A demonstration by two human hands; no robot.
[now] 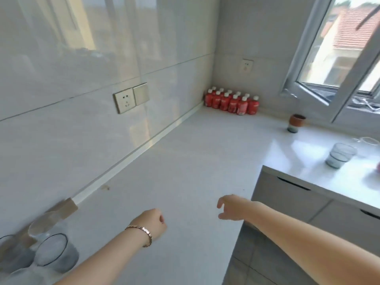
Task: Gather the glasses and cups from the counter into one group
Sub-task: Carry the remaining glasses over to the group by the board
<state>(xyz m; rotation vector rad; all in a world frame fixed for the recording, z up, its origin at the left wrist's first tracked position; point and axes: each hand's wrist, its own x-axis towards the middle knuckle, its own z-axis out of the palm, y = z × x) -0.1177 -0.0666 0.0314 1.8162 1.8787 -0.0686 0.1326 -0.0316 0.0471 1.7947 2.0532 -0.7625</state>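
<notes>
Several clear and grey-tinted glasses [55, 251] stand grouped at the bottom left, next to the wall. Far right on the counter stands a grey-tinted glass [340, 155], with a clear glass cup [368, 145] just behind it. A brown and white ceramic cup [296, 122] sits below the window. My left hand [152, 223], with a bracelet on the wrist, hovers over the counter with curled fingers and holds nothing. My right hand [230, 207] floats near the counter's front edge, fingers loosely apart and empty.
The white L-shaped counter [185, 161] runs along a glossy tiled wall with a socket [124, 100]. Several red bottles [232, 101] fill the far corner. An open window sash [308, 87] hangs over the right counter. Grey drawers [287, 196] lie below.
</notes>
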